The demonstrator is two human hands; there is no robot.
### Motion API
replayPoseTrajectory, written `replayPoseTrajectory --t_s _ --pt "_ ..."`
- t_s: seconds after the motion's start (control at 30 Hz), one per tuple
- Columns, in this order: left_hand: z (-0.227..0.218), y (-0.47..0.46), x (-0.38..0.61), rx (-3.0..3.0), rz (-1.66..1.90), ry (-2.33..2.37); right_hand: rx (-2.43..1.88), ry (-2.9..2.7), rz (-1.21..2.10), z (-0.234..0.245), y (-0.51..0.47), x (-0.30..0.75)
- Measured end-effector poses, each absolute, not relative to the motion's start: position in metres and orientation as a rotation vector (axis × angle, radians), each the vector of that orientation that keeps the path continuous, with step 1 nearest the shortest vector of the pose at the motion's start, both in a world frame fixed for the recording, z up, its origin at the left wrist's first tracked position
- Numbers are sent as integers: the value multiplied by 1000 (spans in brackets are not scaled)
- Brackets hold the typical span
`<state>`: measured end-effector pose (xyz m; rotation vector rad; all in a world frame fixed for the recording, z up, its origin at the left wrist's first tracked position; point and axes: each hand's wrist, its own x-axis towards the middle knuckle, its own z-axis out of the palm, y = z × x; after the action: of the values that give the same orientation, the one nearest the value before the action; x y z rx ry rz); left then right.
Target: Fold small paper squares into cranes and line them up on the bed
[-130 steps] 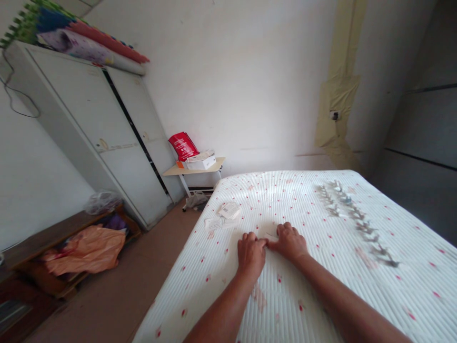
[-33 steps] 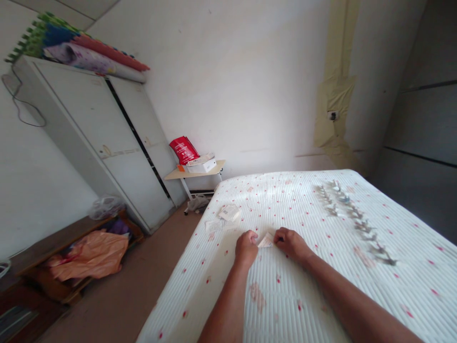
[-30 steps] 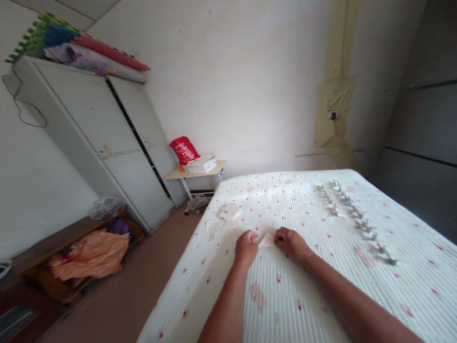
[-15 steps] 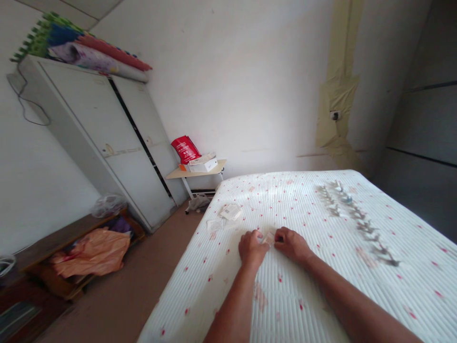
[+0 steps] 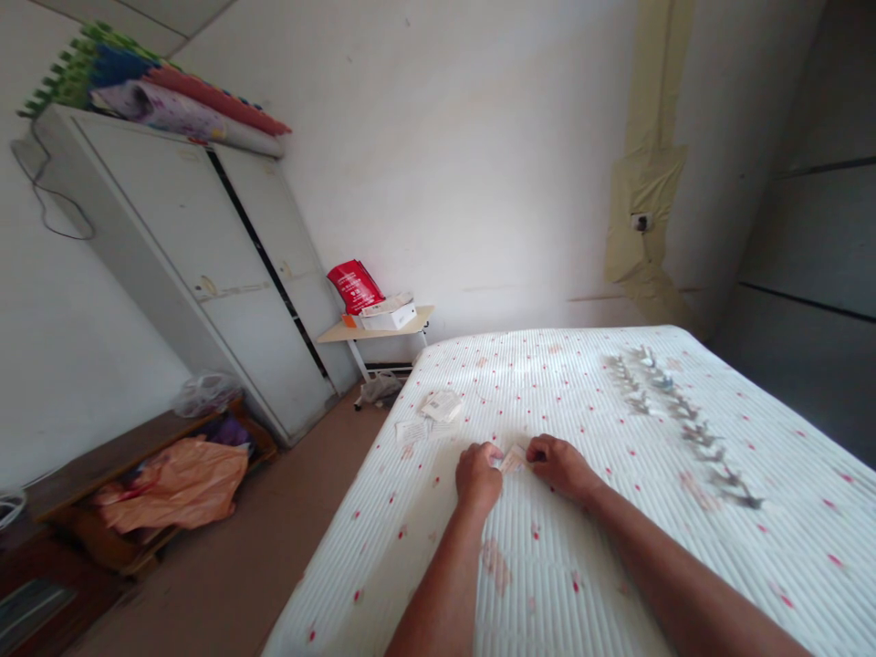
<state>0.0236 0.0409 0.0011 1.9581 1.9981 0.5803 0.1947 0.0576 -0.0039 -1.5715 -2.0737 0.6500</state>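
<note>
Head view, and I'm looking across one bed (image 5: 534, 575) with a quilted, red-dotted cover. Beyond its far left corner, one small table (image 5: 332, 334) bears one red bag (image 5: 354, 286) and one white box (image 5: 391, 317); I can't see inside either. Left of the bed, one low wooden bench (image 5: 96, 456) has an open compartment with an orange plastic bag (image 5: 182, 479) spilling out and something purple (image 5: 229, 432) behind it. A grey cabinet (image 5: 178, 219) with two doors stands back there too.

On the bed's middle lies one small paper (image 5: 513, 459), pale, faintly printed, its folds too fine to make out. The left hand (image 5: 479, 474) pinches its left edge; the right hand (image 5: 561, 465), fingers curled in, pinches its right.

Near the bed's left edge is one paper stack (image 5: 442, 404), with a loose printed sheet (image 5: 413, 430) beside it. Toward the bed's right side run two rows of small folded pieces (image 5: 694, 431), too blurred to count.
</note>
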Motion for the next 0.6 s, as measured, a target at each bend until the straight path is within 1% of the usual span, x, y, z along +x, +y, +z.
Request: replayPoseTrajectory --t_s 0.4,0.6 --pt "-6 30 19 2105 739 1842 -1472 -2004 639 -8 55 199" --pt "-4 29 20 2133 716 1833 -1466 -2049 643 -11 54 198"
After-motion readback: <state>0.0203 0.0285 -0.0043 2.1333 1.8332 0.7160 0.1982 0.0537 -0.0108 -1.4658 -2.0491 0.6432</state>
